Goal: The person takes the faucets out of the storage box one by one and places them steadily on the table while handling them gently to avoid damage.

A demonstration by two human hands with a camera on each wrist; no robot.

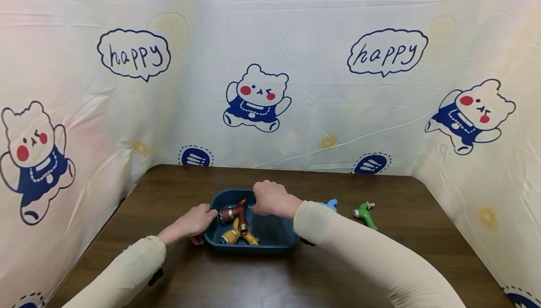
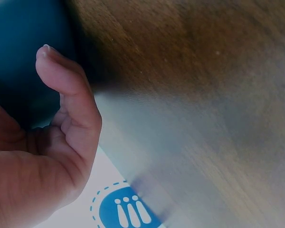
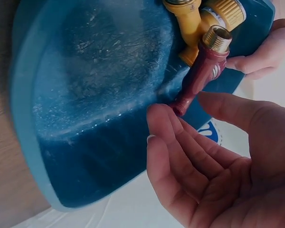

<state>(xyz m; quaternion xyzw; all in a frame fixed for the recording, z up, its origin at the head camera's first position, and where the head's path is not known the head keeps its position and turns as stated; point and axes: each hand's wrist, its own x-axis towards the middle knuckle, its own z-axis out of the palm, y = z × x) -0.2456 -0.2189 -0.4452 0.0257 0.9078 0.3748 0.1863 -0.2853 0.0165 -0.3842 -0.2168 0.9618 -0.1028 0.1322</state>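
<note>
Inside the blue basin [image 1: 276, 230]: two taps, one maroon tap [image 1: 242, 214] (glossy, brass thread at one end) and one yellow tap [image 1: 230, 237] with a ribbed end. Right of it, on the wooden table [image 1: 253, 284]: one light-blue tap [image 1: 333, 203], partly hidden, and one green tap [image 1: 367, 215]. Left hand [image 1: 197, 221] grips the basin's rim; right hand [image 1: 272, 198], loosely curled, thumb-finger gap narrow, holds nothing near the maroon tap.

Brown wood-grain table [image 1: 253, 284], rounded far corners, soft sheen toward the near side. Creased whitish sheet [image 1: 317, 26] past far, left and right edges: blue-outlined bears [image 1: 258, 111], one per side; "happy" bubbles [image 1: 135, 55]; yellow citrus slices [image 1: 328, 142]; blue badges [image 1: 196, 157], two along the far edge. Lighting diffuse, pinkish tint at left.
</note>
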